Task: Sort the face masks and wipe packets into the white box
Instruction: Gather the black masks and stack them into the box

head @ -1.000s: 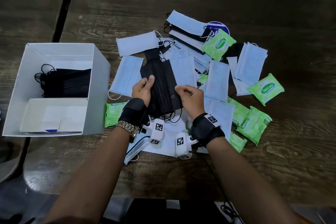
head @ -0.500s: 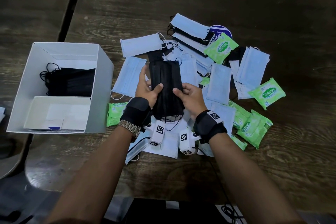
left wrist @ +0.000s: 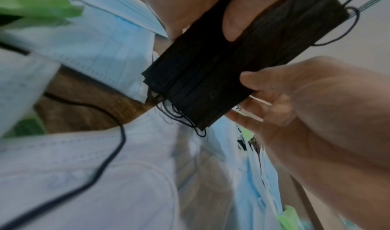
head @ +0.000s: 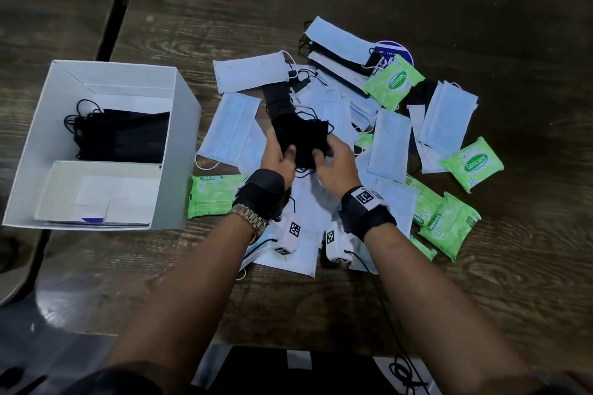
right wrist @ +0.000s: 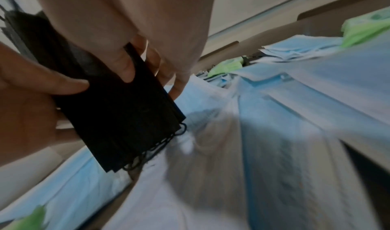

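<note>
- The dark wooden tabletop (head: 417,3) has bare room at the far side and far right; a dark seam runs down its left part.
- The white box (head: 179,144) stands open at the left, its right wall just beside the pile. A stack of black masks (head: 128,135) lies in its far compartment, long axis left to right.
- The pile of pale blue masks (head: 391,144) spreads across the middle, lying at mixed angles, with green wipe packets (head: 471,163) at its right and near-left edges; some are half buried.
- The bundle of black masks (head: 301,138) is held above the pile's middle, long axis running near to far, ear loops dangling at the near end.
- The left hand (head: 277,157) and right hand (head: 335,163) are both clamped on this bundle, thumbs on top, fingers beneath.
- The wrist views are blurred.
</note>
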Demonstrator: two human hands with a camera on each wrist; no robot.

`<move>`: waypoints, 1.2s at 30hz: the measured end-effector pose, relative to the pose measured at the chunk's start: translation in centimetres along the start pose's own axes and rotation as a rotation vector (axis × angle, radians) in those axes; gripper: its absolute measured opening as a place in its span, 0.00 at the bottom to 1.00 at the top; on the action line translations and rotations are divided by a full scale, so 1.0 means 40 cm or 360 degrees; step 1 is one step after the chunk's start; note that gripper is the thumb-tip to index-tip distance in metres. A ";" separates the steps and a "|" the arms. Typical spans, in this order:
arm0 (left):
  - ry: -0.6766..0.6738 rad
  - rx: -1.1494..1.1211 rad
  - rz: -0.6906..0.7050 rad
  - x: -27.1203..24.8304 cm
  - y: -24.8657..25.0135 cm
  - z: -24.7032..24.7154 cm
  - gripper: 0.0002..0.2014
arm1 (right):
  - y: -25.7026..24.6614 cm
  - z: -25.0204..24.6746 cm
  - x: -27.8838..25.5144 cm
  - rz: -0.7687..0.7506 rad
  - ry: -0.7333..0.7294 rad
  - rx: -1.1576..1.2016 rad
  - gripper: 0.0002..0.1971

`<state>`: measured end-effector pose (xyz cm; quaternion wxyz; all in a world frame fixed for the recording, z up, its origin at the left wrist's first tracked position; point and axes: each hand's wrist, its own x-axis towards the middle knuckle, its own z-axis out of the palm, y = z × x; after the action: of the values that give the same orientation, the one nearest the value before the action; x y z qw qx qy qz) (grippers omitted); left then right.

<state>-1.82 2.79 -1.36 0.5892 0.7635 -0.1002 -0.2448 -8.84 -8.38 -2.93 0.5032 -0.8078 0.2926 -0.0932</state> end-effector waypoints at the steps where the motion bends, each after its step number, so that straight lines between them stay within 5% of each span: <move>1: 0.0019 0.0002 0.0005 -0.004 0.013 -0.002 0.24 | -0.009 -0.001 0.006 -0.0026 0.0031 -0.0022 0.11; 9: 0.0193 -0.0062 0.0264 0.026 0.119 -0.183 0.24 | -0.145 -0.024 0.069 -0.0377 -0.0272 -0.0093 0.11; 15: 0.0325 0.0122 0.0423 0.050 0.162 -0.394 0.19 | -0.285 0.054 0.103 -0.0426 -0.0281 0.0109 0.13; 18: 0.0434 0.0259 0.0286 0.058 0.149 -0.513 0.15 | -0.348 0.122 0.122 -0.0574 -0.0441 -0.0036 0.07; 23: 0.0636 0.0608 -0.0025 0.067 0.110 -0.700 0.10 | -0.483 0.286 0.152 -0.0668 -0.0606 -0.0523 0.17; 27: 0.0659 0.0808 -0.0276 0.110 0.052 -0.816 0.11 | -0.562 0.429 0.186 -0.0710 -0.0781 -0.0851 0.15; 36: 0.0176 0.1484 -0.0768 0.177 -0.012 -0.835 0.06 | -0.595 0.593 0.207 -0.0743 -0.1225 -0.1630 0.12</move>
<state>20.64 28.20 2.56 0.1185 0.9576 0.0114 -0.2623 17.46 12.59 5.21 0.0923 -0.9617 -0.0819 0.2449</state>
